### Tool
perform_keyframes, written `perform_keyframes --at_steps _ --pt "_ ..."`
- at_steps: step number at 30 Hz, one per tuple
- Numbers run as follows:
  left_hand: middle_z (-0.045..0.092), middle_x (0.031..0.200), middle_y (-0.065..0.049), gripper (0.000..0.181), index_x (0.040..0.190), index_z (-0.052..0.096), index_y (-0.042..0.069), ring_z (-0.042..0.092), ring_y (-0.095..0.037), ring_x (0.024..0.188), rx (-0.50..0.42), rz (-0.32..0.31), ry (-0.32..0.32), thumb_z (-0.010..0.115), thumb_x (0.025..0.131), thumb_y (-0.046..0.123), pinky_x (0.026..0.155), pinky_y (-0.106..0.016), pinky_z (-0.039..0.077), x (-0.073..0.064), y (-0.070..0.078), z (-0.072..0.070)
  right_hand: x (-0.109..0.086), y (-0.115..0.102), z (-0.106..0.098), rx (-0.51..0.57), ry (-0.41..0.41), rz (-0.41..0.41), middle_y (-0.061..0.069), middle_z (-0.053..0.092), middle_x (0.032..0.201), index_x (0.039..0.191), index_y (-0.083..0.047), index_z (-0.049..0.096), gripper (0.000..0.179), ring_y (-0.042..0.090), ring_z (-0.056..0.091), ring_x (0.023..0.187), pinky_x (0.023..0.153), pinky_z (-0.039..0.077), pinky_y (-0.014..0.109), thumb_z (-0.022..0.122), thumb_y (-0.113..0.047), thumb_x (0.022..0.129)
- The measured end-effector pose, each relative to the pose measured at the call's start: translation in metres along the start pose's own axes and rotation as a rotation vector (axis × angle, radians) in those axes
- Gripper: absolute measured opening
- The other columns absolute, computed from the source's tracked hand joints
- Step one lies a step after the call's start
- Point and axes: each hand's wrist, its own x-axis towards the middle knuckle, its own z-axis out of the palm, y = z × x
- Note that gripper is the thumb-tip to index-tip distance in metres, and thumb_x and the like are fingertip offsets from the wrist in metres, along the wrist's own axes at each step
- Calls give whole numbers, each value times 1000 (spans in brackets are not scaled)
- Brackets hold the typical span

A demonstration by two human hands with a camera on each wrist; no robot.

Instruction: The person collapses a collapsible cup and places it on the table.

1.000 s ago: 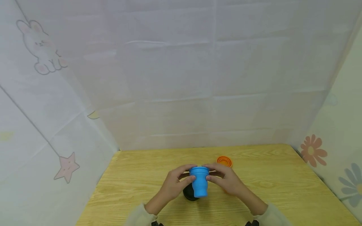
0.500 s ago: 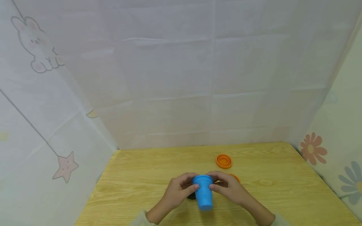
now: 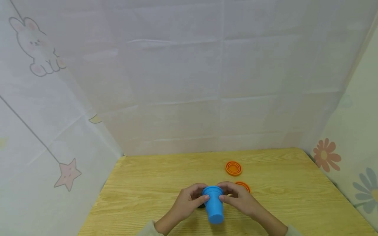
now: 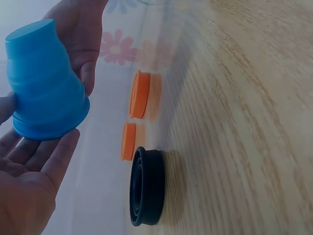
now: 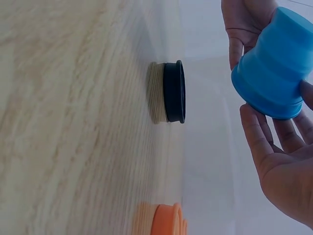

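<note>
A blue collapsible cup (image 3: 214,206), drawn out to its full stepped height, is held off the table between both hands. Its wide rim faces away from me and its narrow base tilts toward me. My left hand (image 3: 189,200) grips the left side, thumb on the wall and fingers at the rim. On the opposite side my right hand (image 3: 240,197) holds it in the same manner. The left wrist view shows the cup (image 4: 44,83) clear of the tabletop. Behind it sits a flattened black collapsible cup (image 4: 147,187), mostly hidden in the head view.
Two flattened orange collapsible cups lie on the wooden table (image 3: 141,183): a farther orange cup (image 3: 233,168) and a nearer orange cup (image 3: 243,185), partly covered by the right hand. Patterned cloth walls (image 3: 177,82) stand at the back and both sides.
Both hands have brought the blue cup nearer to me and slightly right. Its wall looks smoother and longer than a second ago. The nearer orange cup has come into sight.
</note>
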Motion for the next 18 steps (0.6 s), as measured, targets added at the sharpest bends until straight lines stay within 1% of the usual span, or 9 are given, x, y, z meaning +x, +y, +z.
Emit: perform_keyframes --at_steps 5,8,13,18 --pt "72 118 -8 34 127 65 10 70 -14 105 13 -20 1 66 101 30 88 -26 57 3 -2 1 1 0 0 25 1 46 11 66 123 134 -13 60 36 26 62 110 90 58 43 64 -28 101" --pt "72 118 -9 35 128 65 8 70 -15 104 11 -29 3 66 100 30 87 -28 58 6 -1 1 3 0 0 40 2 57 11 67 122 132 -12 59 36 27 62 109 90 57 49 64 -29 101" --pt "73 117 -9 34 128 65 8 71 -17 103 13 -42 11 66 100 28 86 -32 59 11 -1 1 5 0 -1 44 15 57 10 68 116 131 -10 59 35 26 63 105 89 57 50 65 -28 101" --pt "73 116 -10 34 127 65 7 72 -16 102 -15 -62 4 66 100 27 85 -32 60 13 -3 1 7 2 -1 44 21 64 10 68 108 129 -9 59 34 25 65 99 87 58 48 65 -26 101"
